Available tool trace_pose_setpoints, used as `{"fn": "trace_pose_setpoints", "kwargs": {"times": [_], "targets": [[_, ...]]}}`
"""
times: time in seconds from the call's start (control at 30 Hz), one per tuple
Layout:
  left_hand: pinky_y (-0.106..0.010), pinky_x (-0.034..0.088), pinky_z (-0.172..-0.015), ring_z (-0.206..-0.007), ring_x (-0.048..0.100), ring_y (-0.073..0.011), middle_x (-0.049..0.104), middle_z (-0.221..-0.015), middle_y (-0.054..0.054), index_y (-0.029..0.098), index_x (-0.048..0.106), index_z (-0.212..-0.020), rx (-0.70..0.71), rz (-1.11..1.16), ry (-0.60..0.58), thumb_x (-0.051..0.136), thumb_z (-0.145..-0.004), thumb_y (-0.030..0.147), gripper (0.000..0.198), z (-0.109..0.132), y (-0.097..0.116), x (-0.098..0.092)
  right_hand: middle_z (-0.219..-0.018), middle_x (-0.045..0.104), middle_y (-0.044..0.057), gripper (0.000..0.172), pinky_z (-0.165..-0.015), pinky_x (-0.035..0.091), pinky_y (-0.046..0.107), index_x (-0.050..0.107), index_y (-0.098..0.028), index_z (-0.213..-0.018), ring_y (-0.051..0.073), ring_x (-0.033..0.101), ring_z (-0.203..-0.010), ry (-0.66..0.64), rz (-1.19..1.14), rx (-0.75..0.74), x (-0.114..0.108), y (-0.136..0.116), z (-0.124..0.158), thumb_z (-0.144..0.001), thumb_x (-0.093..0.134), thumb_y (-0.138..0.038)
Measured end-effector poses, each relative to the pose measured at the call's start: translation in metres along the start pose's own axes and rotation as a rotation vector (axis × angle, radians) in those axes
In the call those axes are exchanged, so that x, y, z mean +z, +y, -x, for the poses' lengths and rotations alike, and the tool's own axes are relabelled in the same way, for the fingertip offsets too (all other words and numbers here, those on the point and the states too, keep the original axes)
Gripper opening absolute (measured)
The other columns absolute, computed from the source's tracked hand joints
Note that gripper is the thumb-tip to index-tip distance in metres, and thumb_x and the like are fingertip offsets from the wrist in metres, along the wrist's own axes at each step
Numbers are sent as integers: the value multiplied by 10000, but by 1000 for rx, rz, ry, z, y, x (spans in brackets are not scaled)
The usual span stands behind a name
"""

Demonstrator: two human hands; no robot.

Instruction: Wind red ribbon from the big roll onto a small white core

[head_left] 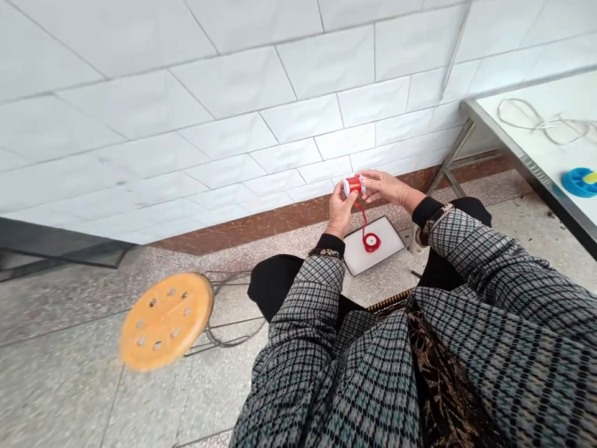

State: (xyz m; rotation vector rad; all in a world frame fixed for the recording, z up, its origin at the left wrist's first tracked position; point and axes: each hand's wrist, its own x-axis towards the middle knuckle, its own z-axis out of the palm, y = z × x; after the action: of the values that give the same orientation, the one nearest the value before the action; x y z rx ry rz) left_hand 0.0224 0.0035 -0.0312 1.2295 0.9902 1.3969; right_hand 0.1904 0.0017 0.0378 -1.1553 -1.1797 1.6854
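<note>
Between my two hands is a white spool wound with red ribbon (pixel 354 184), held up in front of the wall. My left hand (pixel 342 205) closes on its left end, thumb against the red winding. My right hand (pixel 380 186) grips the right end, with the fingers partly covering it. A red strand (pixel 364 218) hangs from near the spool down to a flat red ribbon roll (pixel 372 242) with a white centre. That roll lies on a white, dark-edged tray or lid (pixel 387 239) on the floor.
An orange round stool (pixel 165 320) with wire legs stands at left. On the right is a metal-edged table (pixel 529 165) with a pale looped cord (pixel 541 124) and a blue reel (pixel 581 182). A white tiled wall (pixel 233 149) rises ahead; a dark frame (pixel 56 249) sits far left.
</note>
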Motion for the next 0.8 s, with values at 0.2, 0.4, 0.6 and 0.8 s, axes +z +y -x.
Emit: {"fn": "trace_pose_setpoints", "kwargs": {"times": [0.2,0.4,0.6,0.8], "targets": [[-388,564,-943,-1064,706,-234,713,-1190,-98,213,651,-1179,5,128,-168,820,-743,571,589,11,54,12,-797,718,36,116,-608,586,221,641,-145,-1126,113,676,-596,57,-94,-77,25,-36,37,-1026,583,-150],[-231,432,-473,-466,447,-42,590,-801,42,229,590,-1089,-137,233,-164,813,-775,538,494,-22,79,23,-747,675,-17,140,-509,512,178,642,-157,-1051,59,561,-481,228,-86,-247,27,-69,6,-953,628,-59],[-188,295,-413,-429,333,-26,514,-621,68,203,613,-898,-124,216,-274,786,-817,499,353,-46,89,12,-842,707,24,139,-563,556,184,649,-192,-965,89,633,-608,191,-319,-207,8,-113,-16,-946,739,-295],[-233,473,-581,-509,474,-68,523,-556,47,182,681,-867,-99,72,-471,735,-868,449,272,-49,95,-6,-844,711,-24,152,-641,586,179,621,-215,-1002,83,635,-652,199,-463,-295,2,-194,12,-1091,498,-208]]}}
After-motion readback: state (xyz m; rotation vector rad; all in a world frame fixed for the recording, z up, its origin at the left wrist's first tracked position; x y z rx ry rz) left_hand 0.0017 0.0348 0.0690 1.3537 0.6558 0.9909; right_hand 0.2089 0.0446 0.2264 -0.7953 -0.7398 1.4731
